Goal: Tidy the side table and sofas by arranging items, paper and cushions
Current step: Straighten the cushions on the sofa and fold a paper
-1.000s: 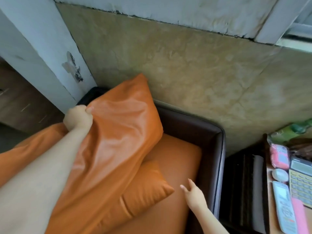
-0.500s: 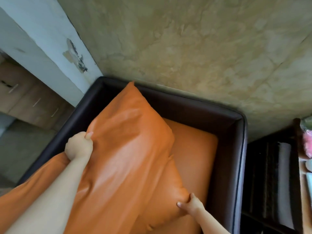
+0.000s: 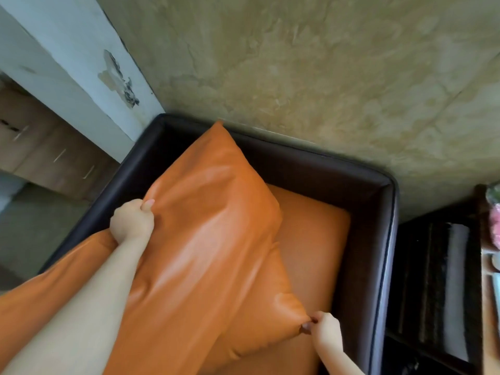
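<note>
A large orange leather cushion (image 3: 205, 234) stands tilted over the sofa seat, its top corner near the backrest. My left hand (image 3: 132, 221) grips its left edge. Under it lies a smaller orange cushion (image 3: 259, 320); my right hand (image 3: 323, 332) pinches its right corner. Both rest on the orange seat (image 3: 311, 239) of a sofa with a dark brown frame (image 3: 378, 239).
The sofa backs onto a mottled beige wall (image 3: 297, 63), with a white pillar (image 3: 67, 63) at its left. A dark side table (image 3: 446, 280) stands to the right, with pink and pale items at the frame's right edge. Grey floor (image 3: 32, 234) lies left.
My right hand moved from above the seat to the small cushion's corner and now pinches it. The large cushion came down toward the seat in my left hand's grip. The view tilted down.
</note>
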`<state>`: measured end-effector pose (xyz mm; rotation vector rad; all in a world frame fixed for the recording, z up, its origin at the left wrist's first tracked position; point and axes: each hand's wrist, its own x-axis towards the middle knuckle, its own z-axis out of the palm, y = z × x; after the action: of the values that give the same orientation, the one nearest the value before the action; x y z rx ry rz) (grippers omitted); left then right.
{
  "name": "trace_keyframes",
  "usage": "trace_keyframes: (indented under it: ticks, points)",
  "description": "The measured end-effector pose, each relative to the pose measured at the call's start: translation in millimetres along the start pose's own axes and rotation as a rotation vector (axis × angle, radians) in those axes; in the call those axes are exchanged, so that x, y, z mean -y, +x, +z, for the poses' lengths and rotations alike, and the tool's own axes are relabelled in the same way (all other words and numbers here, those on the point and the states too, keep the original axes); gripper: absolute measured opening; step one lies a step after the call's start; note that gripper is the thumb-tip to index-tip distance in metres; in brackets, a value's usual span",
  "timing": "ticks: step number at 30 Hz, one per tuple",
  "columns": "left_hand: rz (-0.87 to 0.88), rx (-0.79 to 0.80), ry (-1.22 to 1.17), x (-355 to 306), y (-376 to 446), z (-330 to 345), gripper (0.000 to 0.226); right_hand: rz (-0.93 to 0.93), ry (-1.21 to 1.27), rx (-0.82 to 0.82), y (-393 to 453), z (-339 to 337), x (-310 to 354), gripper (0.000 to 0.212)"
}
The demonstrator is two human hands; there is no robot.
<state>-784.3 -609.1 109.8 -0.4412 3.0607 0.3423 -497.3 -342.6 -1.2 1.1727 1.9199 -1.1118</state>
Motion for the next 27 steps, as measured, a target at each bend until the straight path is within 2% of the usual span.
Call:
trace_keyframes:
  ticks: [2, 6, 8, 11, 15, 18, 21, 23, 24, 27]
  points:
    - [-0.006, -0.028, -0.015, -1.2, 8.3, -10.5, 0.045, -0.037, 0.058, -0.109, 7.6, 0.8, -0.1, 0.041]
    - [-0.025, -0.147, -0.063, -15.5, 25.4, -51.1, 0.042, -0.278, 0.138, -0.308, -5.3, -26.1, 49.6, 0.051]
    - [-0.029, -0.223, -0.09, -25.2, 32.2, -76.9, 0.043, -0.362, 0.202, -0.381, -10.1, -52.6, 81.9, 0.042]
    - [0.014, -0.313, -0.118, -41.0, 31.7, -109.8, 0.044, -0.47, 0.275, -0.528, -23.6, -101.9, 115.3, 0.011]
    - [0.105, -0.349, -0.161, -64.6, 0.7, -119.4, 0.039, -0.542, 0.291, -0.763, -39.5, -161.8, 133.5, 0.013]
    - [0.094, -0.289, -0.205, -81.1, -49.4, -91.9, 0.034, -0.457, 0.312, -0.885, -31.1, -184.5, 131.0, 0.018]
    - [0.062, -0.105, -0.215, -90.9, -122.7, -47.1, 0.031, -0.414, 0.348, -0.826, -35.4, -171.2, 136.3, 0.033]
    - [0.063, 0.098, -0.142, -88.8, -179.8, -18.4, 0.025, -0.524, 0.292, -0.729, -45.1, -146.5, 149.9, 0.046]
    - [0.09, 0.146, -0.127, -84.1, -205.0, -7.8, 0.021, -0.603, 0.259, -0.673, -50.2, -131.6, 157.0, 0.051]
    - [0.187, 0.272, -0.225, -67.5, -246.0, 15.3, 0.038, -0.721, 0.165, -0.576, -60.1, -96.2, 175.6, 0.06]
